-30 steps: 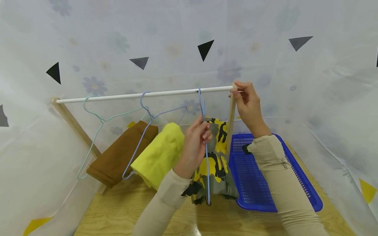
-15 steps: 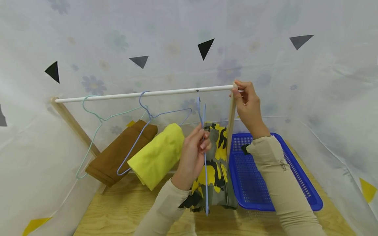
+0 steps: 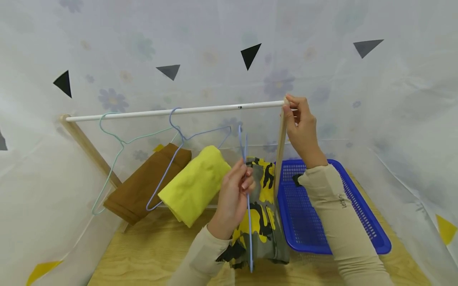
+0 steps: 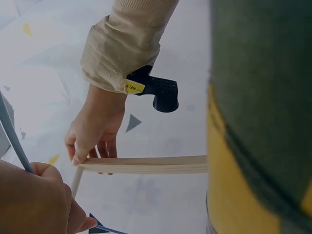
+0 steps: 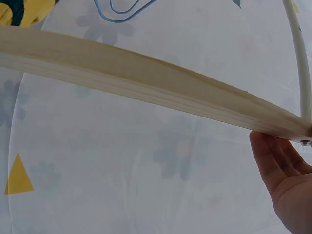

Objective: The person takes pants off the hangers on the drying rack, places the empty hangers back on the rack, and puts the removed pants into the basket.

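Observation:
In the head view my left hand (image 3: 232,198) pinches a blue wire hanger (image 3: 249,234) near its neck. Folded camouflage trousers (image 3: 262,222) in grey, black and yellow hang over that hanger. Its hook stands below the white rod (image 3: 143,114), apart from it. My right hand (image 3: 302,131) grips the top of the rack's right wooden post (image 3: 281,151), where the rod ends. In the left wrist view the trousers (image 4: 258,122) fill the right side, close to the camera. The right wrist view shows the fingers of my right hand (image 5: 292,185) against the post.
A mint hanger (image 3: 113,169) with a folded brown cloth (image 3: 150,184) hangs on the rod's left part. Beside it hangs another blue hanger (image 3: 165,174) with a yellow cloth (image 3: 196,184). A blue plastic basket (image 3: 384,246) lies right of the rack on the wooden table (image 3: 143,254).
My left hand has lowered the blue hanger with the camouflage trousers, and its hook has come off the rod. The yellow cloth has swayed slightly. My right hand keeps its grip on the post.

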A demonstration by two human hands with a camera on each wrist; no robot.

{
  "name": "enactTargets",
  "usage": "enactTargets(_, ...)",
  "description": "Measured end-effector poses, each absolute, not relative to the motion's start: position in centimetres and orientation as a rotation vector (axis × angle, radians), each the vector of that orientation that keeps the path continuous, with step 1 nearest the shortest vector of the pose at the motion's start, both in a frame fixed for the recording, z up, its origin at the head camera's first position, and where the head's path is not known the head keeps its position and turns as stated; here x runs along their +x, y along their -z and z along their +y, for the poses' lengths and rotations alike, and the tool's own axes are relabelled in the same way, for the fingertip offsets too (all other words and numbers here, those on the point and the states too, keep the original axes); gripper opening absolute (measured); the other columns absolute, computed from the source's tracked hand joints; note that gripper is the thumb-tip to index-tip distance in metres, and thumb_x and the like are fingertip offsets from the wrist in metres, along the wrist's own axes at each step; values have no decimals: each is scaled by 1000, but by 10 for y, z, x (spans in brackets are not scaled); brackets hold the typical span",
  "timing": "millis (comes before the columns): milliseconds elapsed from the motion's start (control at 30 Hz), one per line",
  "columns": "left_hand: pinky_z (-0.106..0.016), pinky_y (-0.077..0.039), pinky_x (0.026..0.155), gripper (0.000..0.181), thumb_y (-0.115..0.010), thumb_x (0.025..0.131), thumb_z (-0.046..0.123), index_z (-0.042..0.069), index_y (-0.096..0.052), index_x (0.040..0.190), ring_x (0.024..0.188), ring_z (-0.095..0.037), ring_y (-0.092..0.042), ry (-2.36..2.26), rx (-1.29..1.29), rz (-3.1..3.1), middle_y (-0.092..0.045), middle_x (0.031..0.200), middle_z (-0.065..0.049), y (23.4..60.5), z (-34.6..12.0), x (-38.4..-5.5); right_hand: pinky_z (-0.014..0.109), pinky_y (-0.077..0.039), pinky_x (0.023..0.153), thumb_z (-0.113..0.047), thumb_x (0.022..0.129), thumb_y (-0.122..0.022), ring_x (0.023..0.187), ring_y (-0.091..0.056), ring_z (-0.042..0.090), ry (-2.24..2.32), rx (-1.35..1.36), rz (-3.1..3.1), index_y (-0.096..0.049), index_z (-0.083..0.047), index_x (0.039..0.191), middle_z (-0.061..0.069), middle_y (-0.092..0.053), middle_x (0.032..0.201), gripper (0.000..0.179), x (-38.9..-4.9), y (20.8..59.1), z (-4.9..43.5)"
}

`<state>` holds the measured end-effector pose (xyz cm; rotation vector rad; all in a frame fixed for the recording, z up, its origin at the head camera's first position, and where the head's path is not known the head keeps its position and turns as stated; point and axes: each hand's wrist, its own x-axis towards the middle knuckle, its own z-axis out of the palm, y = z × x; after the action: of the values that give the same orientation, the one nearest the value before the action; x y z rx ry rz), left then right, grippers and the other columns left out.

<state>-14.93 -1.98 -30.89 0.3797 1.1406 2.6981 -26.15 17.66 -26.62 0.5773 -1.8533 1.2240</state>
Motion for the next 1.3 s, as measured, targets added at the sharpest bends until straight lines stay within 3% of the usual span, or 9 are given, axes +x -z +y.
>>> enactTargets(200,-16,-26,52,44,-34,105,8,0,-27,147,55,-4,-30,-2715,335,1086,-43,88,-3,313,-20,-144,17,-46,76,-15,103,-46,93,-62,29,-1140,506,-1877,-47,-3,134,21,-59,114,34,-258,266,175)
enactTargets(400,-15,-26,51,47,-34,104,7,0,-22,149,55,-4,-29,-2721,329,1072,-43,88,-3,316,-19,-139,41,-51,82,-17,104,-44,97,-61,32,-1069,440,-1937,-42,-7,143,24,-58,115,40,-244,266,174)
enactTargets(500,-16,-26,52,49,-34,104,7,2,-19,151,56,-4,-29,-2713,318,1065,-42,89,-3,318,-19,-136,48,-51,83,-16,103,-45,95,-60,35,-1043,401,-1955,-40,-12,147,25,-57,113,44,-233,268,173)
enactTargets(733,-16,-26,53,49,-34,104,6,3,-20,151,57,-5,-28,-2701,295,1073,-42,90,-3,321,-19,-131,50,-50,85,-15,103,-46,101,-57,35,-1043,309,-1976,-43,-7,144,25,-56,112,42,-206,287,170)
enactTargets(1033,-17,-26,53,49,-36,104,7,3,-20,151,57,-6,-28,-2694,314,1065,-41,89,-2,324,-19,-126,50,-52,75,-14,101,-51,88,-63,36,-1102,167,-2150,-61,5,120,22,-65,104,29,-150,331,168)
enactTargets(1300,-17,-26,52,44,-35,104,6,3,-26,147,57,-6,-27,-2701,292,1063,-40,90,-3,322,-21,-121,49,-53,79,-20,102,-51,93,-65,32,-1237,107,-2601,-61,3,123,18,-68,106,33,-100,367,162)
